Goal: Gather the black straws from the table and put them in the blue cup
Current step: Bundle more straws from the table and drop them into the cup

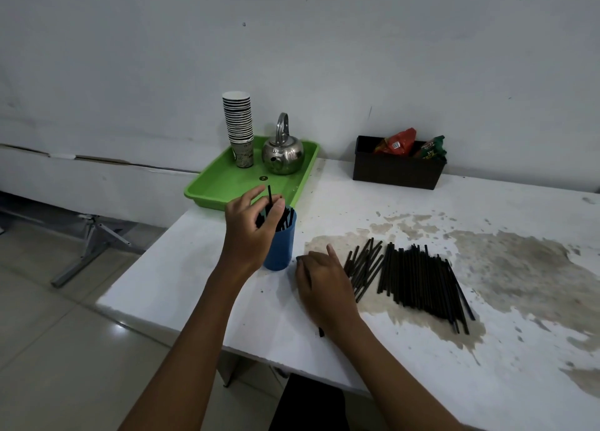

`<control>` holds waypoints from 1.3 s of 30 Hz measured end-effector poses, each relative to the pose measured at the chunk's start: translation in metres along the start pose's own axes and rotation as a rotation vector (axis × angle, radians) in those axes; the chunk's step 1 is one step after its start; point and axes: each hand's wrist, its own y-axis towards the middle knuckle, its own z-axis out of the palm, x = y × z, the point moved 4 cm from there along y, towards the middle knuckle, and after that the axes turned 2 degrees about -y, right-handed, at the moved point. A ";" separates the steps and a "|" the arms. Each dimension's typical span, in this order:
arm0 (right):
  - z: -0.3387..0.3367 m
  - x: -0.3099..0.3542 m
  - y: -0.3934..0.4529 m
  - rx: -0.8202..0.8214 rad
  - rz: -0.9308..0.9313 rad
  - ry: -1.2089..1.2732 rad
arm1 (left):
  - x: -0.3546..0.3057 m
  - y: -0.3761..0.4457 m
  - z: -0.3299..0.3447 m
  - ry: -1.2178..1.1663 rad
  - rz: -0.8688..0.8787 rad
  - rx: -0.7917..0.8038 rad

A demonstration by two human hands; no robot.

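Observation:
A blue cup [280, 248] stands upright near the table's left edge with several black straws sticking out of its top. My left hand [250, 226] is over the cup's mouth, fingers closed on a black straw [269, 194] that points up. My right hand [323, 283] rests palm down on the table just right of the cup, covering a straw whose end [321, 332] shows below the wrist. To its right lies a wide pile of black straws [418, 281], side by side on the stained tabletop.
Behind the cup, a green tray [224, 183] holds a stack of paper cups [239, 128] and a metal kettle [283, 153]. A black box [396, 169] with snack packets stands at the wall. The table's left edge [146, 255] drops to a tiled floor.

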 end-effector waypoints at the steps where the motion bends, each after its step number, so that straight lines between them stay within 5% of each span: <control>1: -0.002 -0.002 0.000 -0.011 0.024 0.028 | -0.002 -0.001 -0.002 0.003 0.025 0.001; 14: -0.050 -0.046 -0.016 -0.136 0.161 0.017 | -0.044 -0.060 -0.015 0.213 0.338 -0.266; 19: -0.070 -0.064 -0.025 -0.145 0.166 -0.081 | -0.060 -0.092 0.021 0.276 0.424 -0.021; 24: -0.085 -0.092 -0.038 -0.066 0.187 -0.247 | -0.046 -0.111 0.062 0.335 0.228 0.280; 39: -0.098 -0.124 -0.059 -0.080 0.269 -0.295 | -0.062 -0.091 0.134 0.093 0.222 0.406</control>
